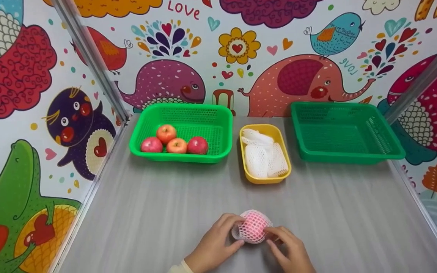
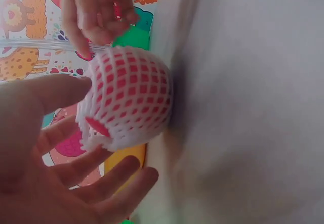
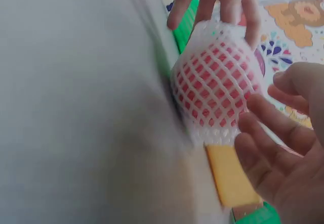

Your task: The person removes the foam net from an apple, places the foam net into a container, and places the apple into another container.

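A red apple (image 1: 255,226) in a white foam net (image 2: 134,90) rests on the grey table near its front edge. My left hand (image 1: 215,242) is at its left, fingers relaxed and spread around the net's loose edge. In the left wrist view the thumb reaches the net and the other fingers stand apart. At the apple's right is my right hand (image 1: 290,248), its fingertips (image 3: 253,102) lightly at the net and its thumb away from it. Neither hand is curled tightly round the apple. The apple's underside is hidden.
A bright green basket (image 1: 182,157) at the back left holds several apples (image 1: 176,145). Beside it, a yellow tub (image 1: 266,180) contains white foam nets (image 1: 258,157). A dark green basket (image 1: 349,131) stands back right. Printed walls (image 1: 218,76) enclose the table.
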`<control>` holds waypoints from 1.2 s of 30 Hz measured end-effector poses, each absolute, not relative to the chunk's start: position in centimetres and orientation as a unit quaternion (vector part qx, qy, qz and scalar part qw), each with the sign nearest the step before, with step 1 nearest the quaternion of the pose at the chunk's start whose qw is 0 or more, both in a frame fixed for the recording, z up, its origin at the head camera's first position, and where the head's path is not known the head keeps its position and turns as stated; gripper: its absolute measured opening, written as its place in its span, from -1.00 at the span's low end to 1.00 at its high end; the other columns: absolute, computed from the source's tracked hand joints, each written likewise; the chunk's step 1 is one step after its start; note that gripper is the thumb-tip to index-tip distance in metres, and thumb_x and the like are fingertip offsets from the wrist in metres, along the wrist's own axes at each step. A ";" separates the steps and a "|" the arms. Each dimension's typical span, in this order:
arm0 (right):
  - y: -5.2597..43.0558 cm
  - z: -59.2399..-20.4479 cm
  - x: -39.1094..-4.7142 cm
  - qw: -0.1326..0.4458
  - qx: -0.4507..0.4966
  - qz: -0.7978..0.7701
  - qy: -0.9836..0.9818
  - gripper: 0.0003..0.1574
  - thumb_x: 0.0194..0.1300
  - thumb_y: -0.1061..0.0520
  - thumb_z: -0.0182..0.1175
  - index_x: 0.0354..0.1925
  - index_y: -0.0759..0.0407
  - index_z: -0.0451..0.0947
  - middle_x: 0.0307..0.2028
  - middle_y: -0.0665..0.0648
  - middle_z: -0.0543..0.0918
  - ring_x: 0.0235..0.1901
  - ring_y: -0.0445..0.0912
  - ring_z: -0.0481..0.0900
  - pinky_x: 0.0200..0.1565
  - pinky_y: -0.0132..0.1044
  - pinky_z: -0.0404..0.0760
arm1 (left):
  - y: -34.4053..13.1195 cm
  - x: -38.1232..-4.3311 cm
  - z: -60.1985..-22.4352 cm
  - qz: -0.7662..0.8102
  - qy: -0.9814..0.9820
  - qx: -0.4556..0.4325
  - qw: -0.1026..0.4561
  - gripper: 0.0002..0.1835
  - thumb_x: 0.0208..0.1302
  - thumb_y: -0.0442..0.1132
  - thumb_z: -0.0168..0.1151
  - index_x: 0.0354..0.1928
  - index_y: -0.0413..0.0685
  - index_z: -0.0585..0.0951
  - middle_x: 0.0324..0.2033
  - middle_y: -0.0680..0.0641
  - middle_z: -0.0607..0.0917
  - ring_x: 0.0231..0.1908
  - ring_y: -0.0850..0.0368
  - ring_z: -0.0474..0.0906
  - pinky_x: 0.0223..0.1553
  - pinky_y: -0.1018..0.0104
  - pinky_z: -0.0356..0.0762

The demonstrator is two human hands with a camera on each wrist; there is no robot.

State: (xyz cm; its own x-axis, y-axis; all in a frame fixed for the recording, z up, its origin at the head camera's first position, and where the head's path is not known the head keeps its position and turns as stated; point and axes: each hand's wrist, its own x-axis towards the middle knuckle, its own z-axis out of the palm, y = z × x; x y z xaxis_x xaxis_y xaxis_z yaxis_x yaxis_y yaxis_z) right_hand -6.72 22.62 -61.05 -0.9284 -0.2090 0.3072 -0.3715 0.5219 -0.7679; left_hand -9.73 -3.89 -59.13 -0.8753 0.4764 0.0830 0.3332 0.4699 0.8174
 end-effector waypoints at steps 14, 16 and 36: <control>23.3 -59.7 -8.3 -0.046 0.117 0.449 -0.885 -0.38 0.57 -0.23 0.29 0.46 -0.10 0.52 0.29 -0.05 0.52 0.26 -0.02 0.54 0.24 0.10 0.59 | -1.6 -9.0 -58.3 0.469 0.791 0.354 0.172 -0.70 0.62 -0.16 0.31 0.27 0.04 0.71 0.02 0.19 0.70 -0.02 0.43 0.59 0.03 0.42 0.61; 23.1 -59.7 -8.4 -0.051 0.140 0.436 -0.888 -0.26 0.52 -0.27 0.33 0.51 -0.06 0.47 0.34 -0.02 0.49 0.30 0.00 0.51 0.29 0.18 0.54 | -1.3 -9.3 -58.3 0.482 0.800 0.331 0.138 -0.86 0.61 -0.19 0.31 0.05 0.04 0.78 -0.14 0.24 0.73 -0.15 0.48 0.58 -0.07 0.46 0.61; 24.2 -59.4 -9.0 -0.107 0.181 0.427 -0.879 -0.01 0.40 -0.16 0.49 0.64 -0.08 0.34 0.53 0.23 0.35 0.44 0.20 0.39 0.34 0.18 0.49 | -1.1 -10.1 -59.6 0.648 0.740 0.096 0.153 -0.69 0.55 -0.53 0.15 0.19 -0.08 0.60 -0.03 -0.01 0.63 -0.46 0.16 0.68 -0.40 0.20 0.76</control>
